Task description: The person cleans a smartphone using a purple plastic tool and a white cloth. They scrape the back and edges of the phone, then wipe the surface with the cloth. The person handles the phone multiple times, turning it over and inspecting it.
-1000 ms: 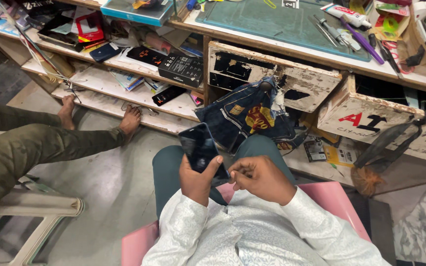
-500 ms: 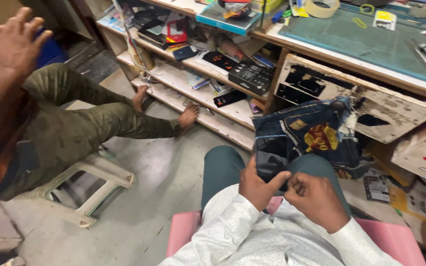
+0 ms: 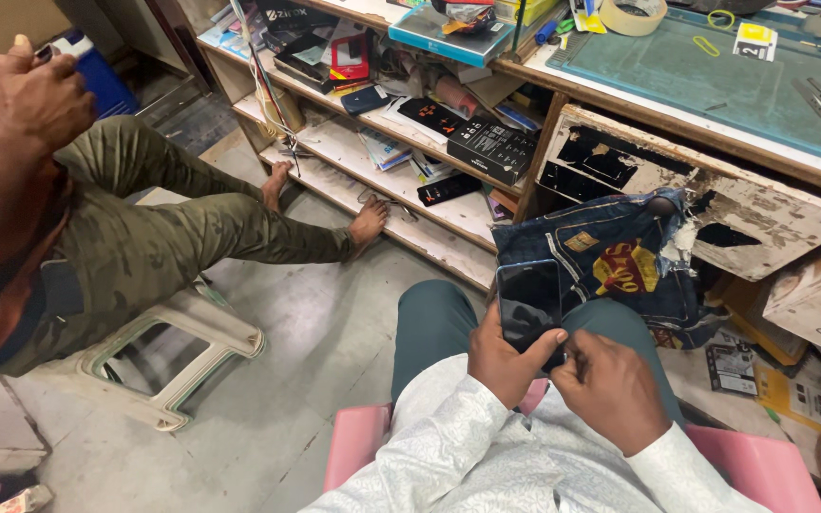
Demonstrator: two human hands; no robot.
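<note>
shelves [image 3: 401, 176]: wooden, crammed with flat boxes, dark handsets | phone [image 3: 528, 302]: glossy black slab (over the lap) | left hand [image 3: 505, 361]: curled round its lower edge | right hand [image 3: 608, 388]: fingers pinching bottom corner | denim cloth [image 3: 620, 261]: patched, draped behind

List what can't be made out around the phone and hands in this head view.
- Phone: lower end hidden by the left hand and right hand.
- Right hand's fingertips: tucked behind the phone.
- Pink stool: covered by the person, cut by bottom edge.
</note>
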